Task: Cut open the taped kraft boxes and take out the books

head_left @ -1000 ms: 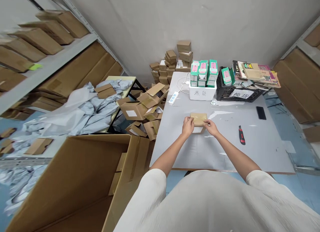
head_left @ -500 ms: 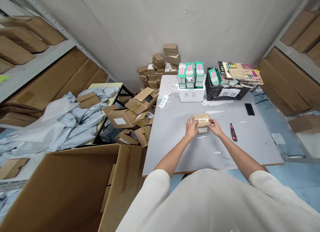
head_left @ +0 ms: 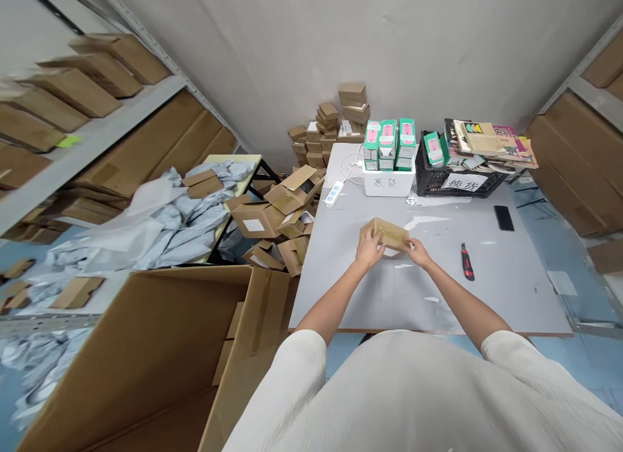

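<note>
A small brown cardboard box (head_left: 389, 232) with shiny tape on it is held between both hands over the grey table (head_left: 341, 296). My left hand (head_left: 370, 249) grips its left end, fingers over the top and front edge. At the box's right end, my right hand (head_left: 417, 251) pinches the near corner. A white label shows partly on the side facing me. To the right of the hands, a red and black box cutter (head_left: 467, 262) lies on the table.
At the table's back stand a white bin (head_left: 389, 183) of green boxes and a black crate (head_left: 457, 182) of books. A phone (head_left: 503, 218) lies right, a power strip (head_left: 334, 194) left. A large open carton (head_left: 270, 309) stands left of the table, near piled boxes (head_left: 256, 219).
The box has turned between my hands, its left end now farther back. The whole view has shifted, so the table and shelves appear further right.
</note>
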`<state>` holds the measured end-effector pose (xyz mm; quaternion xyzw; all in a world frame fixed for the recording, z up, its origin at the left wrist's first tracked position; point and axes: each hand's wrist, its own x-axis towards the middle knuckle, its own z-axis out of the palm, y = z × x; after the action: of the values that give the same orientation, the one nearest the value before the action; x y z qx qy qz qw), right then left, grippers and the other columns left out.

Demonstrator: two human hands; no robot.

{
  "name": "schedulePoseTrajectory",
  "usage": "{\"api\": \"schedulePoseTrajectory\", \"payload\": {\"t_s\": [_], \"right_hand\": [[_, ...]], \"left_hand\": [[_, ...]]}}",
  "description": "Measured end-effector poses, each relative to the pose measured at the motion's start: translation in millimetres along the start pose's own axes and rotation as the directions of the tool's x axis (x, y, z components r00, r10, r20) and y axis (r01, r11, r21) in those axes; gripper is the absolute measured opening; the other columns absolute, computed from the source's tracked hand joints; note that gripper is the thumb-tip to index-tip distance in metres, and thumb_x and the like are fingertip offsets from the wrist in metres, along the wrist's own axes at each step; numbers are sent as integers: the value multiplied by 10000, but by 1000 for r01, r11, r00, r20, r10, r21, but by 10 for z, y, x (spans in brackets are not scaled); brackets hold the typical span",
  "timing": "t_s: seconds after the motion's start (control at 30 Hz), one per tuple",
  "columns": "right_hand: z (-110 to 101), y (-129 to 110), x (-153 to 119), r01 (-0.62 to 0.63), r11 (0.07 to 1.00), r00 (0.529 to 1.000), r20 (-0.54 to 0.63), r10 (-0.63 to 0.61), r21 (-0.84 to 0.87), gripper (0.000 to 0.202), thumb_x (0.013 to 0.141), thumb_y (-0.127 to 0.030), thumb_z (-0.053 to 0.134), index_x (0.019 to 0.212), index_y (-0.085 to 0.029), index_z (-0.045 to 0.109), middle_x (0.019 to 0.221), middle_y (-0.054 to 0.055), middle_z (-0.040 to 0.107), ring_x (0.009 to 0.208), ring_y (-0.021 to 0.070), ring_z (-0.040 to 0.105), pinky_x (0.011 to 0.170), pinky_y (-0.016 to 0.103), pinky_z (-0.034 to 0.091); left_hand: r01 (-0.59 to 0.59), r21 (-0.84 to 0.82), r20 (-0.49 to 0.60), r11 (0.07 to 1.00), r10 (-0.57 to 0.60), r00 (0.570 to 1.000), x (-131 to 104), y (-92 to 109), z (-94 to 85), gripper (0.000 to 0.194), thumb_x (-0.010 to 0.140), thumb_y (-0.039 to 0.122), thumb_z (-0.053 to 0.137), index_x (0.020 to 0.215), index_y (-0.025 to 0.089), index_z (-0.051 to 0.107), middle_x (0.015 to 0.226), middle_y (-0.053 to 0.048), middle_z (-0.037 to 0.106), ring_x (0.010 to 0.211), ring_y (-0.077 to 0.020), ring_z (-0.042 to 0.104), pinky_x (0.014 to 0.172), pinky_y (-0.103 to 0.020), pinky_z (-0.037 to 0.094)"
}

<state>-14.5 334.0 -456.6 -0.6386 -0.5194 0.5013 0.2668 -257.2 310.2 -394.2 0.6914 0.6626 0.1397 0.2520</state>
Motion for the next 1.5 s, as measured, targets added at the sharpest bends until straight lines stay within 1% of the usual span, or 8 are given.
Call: {"api": "schedulePoseTrajectory", "payload": {"t_s": [0.13,0.33,0.57,0.77,0.97,1.17,1.3,1.5], "right_hand": [[80,115,-26,-33,999,997,69,32,24,455,765,-308,746,1215,-243,755,1344,87,756,1240,289,705,1158,524,529],[36,181,-86,-40,999,999,-29,39,-16,414,774,-317,726,1176,-226,765,1365,101,729,1228,283,701,1163,511,526],[-358,288,-295,-50,997,997,-57,46,-61,256,772,-268,713,1014,-226,785,1280,97,732,1079,258,740,1102,479,575],[-655,426,-415,-63,996,998,-11,63,-59,329,798,-283,653,1099,-240,778,1236,64,778,996,217,737,983,411,613],[-1169,827,-433,-181,978,974,-160,163,-106,308,768,-266,621,1033,-236,775,1015,50,799,920,234,733,967,427,603],[-1664,1274,-384,-393,861,898,-335,284,-323,277,810,-282,675,1058,-199,768,1199,168,750,1102,316,725,1023,465,560],[-1812,1460,-351,-502,754,859,-347,376,-424,379,825,-281,720,1194,-202,755,1385,201,646,1190,350,695,1020,464,550],[-1796,1601,-312,-505,715,863,-299,407,-484,396,863,-320,752,1241,-216,701,1387,183,592,1239,356,658,1045,482,547]], "left_hand": [[81,-64,-24,995,-83,996,-92,-258,5,456,1016,298,625,1469,269,665,1623,-170,458,1286,-349,640,1082,-501,563],[172,-173,24,970,-170,985,-203,-362,179,353,1046,247,544,1371,272,679,1473,-135,532,1028,-261,726,1000,-445,598],[202,-195,94,960,-187,978,-219,-205,474,376,986,178,614,1341,293,653,1445,-100,539,1005,-235,719,952,-393,595],[242,-166,72,956,-233,970,-282,-150,537,311,1032,295,592,1339,295,638,1485,-114,535,1079,-277,696,918,-428,586],[257,-191,32,947,-256,966,-327,-162,515,304,1001,282,625,1304,289,655,1460,-107,551,1084,-253,694,956,-416,583],[296,-221,12,929,-301,953,-365,-149,492,300,999,287,609,1295,301,651,1410,-90,570,1121,-244,687,976,-403,595],[301,-246,-15,921,-315,949,-386,-149,521,285,993,266,602,1275,284,642,1384,-100,572,1153,-241,668,1009,-401,595],[319,-298,-52,900,-349,936,-422,-160,573,295,988,237,605,1280,270,631,1367,-112,575,1208,-241,646,1000,-393,616]]}}
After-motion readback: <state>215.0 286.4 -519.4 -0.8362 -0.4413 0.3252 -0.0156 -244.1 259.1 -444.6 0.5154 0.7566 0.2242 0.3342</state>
